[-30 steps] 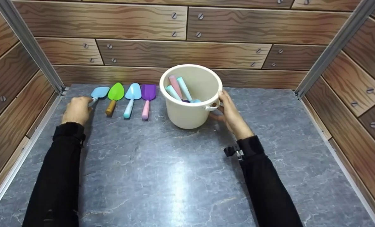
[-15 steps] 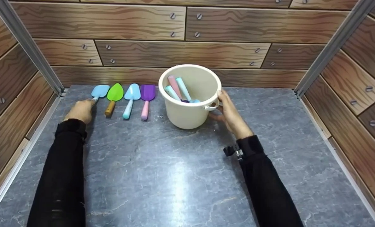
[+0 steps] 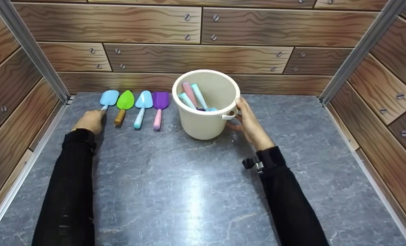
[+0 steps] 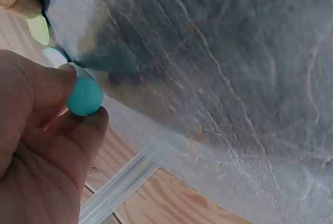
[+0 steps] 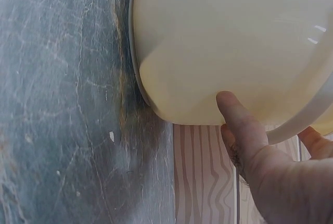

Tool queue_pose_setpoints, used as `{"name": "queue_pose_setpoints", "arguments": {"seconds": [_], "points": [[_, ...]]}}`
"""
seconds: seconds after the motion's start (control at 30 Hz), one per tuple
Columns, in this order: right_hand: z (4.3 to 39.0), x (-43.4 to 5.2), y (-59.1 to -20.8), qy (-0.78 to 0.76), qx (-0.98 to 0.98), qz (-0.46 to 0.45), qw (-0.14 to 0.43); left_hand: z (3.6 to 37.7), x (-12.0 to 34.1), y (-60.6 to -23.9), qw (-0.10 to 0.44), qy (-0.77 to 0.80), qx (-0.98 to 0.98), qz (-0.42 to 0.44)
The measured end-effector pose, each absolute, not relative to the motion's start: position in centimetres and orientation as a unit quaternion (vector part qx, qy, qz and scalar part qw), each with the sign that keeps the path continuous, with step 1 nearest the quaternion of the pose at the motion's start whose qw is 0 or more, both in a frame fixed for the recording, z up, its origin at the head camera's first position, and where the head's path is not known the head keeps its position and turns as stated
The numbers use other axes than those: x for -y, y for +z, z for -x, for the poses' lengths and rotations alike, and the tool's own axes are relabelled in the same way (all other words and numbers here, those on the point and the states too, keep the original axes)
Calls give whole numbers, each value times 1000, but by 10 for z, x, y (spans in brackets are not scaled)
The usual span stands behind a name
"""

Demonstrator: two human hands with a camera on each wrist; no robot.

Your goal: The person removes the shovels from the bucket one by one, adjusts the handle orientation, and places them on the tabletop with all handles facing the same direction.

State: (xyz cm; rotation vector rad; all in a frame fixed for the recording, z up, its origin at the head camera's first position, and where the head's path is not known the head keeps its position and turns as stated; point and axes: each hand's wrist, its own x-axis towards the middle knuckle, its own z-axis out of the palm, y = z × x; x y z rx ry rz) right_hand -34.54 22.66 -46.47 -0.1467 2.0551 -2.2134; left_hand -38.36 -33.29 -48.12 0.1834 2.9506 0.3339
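Note:
At the far left of the table, my left hand (image 3: 90, 121) holds a small blue toy shovel (image 3: 109, 97) by its handle. Thumb and fingers pinch the turquoise handle end (image 4: 86, 96) in the left wrist view. The shovel's blade lies at the back. A cream bucket (image 3: 203, 124) stands upright near the back middle, with pink and turquoise handles (image 3: 190, 95) leaning inside. My right hand (image 3: 252, 124) rests against the bucket's right side; in the right wrist view its thumb (image 5: 242, 122) touches the wall, with the bucket's handle (image 5: 304, 114) beside the hand.
Between the left hand and the bucket lie a green shovel (image 3: 125, 100) with a brown handle, another blue shovel (image 3: 144, 99) and a purple shovel (image 3: 161, 99) with a pink handle. Wood-patterned walls (image 3: 203, 58) and metal posts (image 3: 35, 51) enclose the table (image 3: 148, 191).
The left hand has shifted slightly right and toward the front, and the blue shovel it holds has turned straighter. Bucket and right hand have stayed in place.

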Motion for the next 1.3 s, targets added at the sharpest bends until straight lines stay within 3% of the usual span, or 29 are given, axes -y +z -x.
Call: {"name": "queue_pose_setpoints", "arguments": {"seconds": [0.1,0.33,0.8,1.07,1.3], "points": [[346,-226,-465,-732,-676,49,60,383,330,-477,80,130,-987,-53],[347,-226,-466,-734,-675,48,61,385,314,-470,18,203,-978,-53],[346,-227,-466,-730,-680,47,57,386,267,-461,-9,283,-958,-48],[347,-226,-466,-727,-683,44,54,377,241,-457,-66,350,-933,-53],[347,-225,-465,-730,-680,38,52,372,213,-457,-81,398,-911,-73]]}}
